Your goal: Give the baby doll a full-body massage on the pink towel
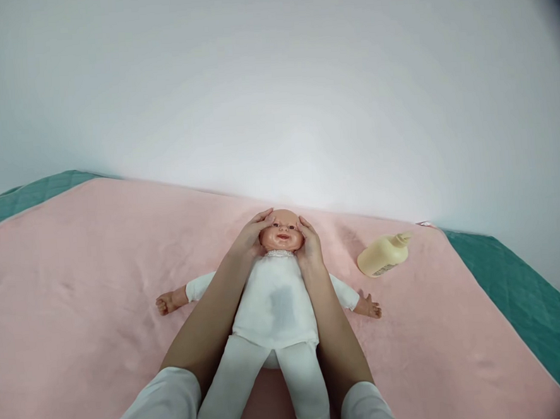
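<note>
Pale wall (pixel 273 96) behind a pink blanket (pixel 99 277) spread over green quilted fabric (pixel 512 284); a doll (pixel 276 298) lies face up on it, the left hand (pixel 310 240) and right hand (pixel 254 235) cupping its head, a yellow bottle (pixel 382 256) nearby.

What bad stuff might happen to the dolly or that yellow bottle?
The left hand and right hand cup the doll's head from both sides, so a hard press might squash it or make it slip.
If the doll slides toward the bottle, its nearer arm might bump it.
The bottle sits on a soft pink blanket, so a tug on that might shift it too.
</note>
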{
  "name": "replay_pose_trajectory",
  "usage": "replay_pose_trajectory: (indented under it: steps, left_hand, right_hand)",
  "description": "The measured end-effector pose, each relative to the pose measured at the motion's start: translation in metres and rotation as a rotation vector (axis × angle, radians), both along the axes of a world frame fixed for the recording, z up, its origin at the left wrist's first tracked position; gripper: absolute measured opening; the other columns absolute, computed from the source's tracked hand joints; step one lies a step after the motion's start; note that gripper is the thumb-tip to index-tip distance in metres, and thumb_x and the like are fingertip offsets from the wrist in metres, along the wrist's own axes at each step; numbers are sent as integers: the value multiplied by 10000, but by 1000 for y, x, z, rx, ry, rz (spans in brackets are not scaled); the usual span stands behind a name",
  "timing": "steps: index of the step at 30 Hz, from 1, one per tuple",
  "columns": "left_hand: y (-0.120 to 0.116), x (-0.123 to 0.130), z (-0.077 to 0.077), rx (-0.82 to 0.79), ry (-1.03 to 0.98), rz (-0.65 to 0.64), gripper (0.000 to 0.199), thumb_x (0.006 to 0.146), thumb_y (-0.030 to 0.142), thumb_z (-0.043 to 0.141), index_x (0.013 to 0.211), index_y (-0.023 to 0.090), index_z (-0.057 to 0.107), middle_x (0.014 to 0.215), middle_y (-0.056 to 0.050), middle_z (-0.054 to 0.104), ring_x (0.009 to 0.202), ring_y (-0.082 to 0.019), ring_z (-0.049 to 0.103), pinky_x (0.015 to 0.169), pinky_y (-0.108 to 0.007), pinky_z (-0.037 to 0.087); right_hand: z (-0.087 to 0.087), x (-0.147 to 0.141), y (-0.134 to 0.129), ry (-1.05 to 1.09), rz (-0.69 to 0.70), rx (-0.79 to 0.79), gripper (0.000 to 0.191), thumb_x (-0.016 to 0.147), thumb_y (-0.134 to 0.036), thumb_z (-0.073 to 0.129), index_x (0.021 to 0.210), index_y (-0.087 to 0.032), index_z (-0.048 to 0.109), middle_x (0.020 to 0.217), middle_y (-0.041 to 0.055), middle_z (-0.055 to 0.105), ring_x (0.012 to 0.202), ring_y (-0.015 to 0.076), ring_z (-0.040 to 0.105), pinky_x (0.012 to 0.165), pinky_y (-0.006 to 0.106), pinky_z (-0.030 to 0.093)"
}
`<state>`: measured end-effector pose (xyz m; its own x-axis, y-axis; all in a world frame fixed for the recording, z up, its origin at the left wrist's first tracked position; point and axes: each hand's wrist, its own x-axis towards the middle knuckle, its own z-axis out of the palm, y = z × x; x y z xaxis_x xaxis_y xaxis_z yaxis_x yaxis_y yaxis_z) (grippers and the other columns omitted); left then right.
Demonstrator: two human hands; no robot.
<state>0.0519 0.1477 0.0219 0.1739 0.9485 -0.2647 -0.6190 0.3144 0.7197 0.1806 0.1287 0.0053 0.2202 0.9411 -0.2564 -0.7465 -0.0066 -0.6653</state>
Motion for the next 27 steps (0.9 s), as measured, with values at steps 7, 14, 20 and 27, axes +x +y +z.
replay_pose_trajectory:
  steps: [7,14,20,27]
  left_hand:
    - [4,-3,-3,-23,-28,-24,490,779,156,714,1253,198,598,1170,-151,662,952,-269,695,863,-455,568]
    - [-4,-4,8,-37,-41,-57,520,814,93,616,1325,176,562,1159,-162,662,933,-268,692,882,-474,556]
    - [0,-5,6,-39,-34,-51,439,848,148,609,1285,184,595,1184,-158,656,967,-268,684,918,-483,536]
    - [-10,10,8,126,155,62,406,773,277,770,1135,165,625,1137,-121,653,978,-222,669,874,-349,558]
  right_hand:
    - [-6,5,3,2,20,-11,436,662,-155,706,1086,-205,614,1014,67,724,965,247,712,920,531,561]
    - [-3,5,2,46,-9,-27,418,658,-122,679,1068,-191,638,1034,76,726,968,255,706,931,545,552]
    - [-2,4,3,71,-28,-28,319,693,-163,661,1007,-199,622,941,47,731,900,233,711,916,506,568]
    - [-1,-1,-1,-70,-46,34,361,653,-270,802,956,-199,619,893,25,722,867,202,704,863,402,587]
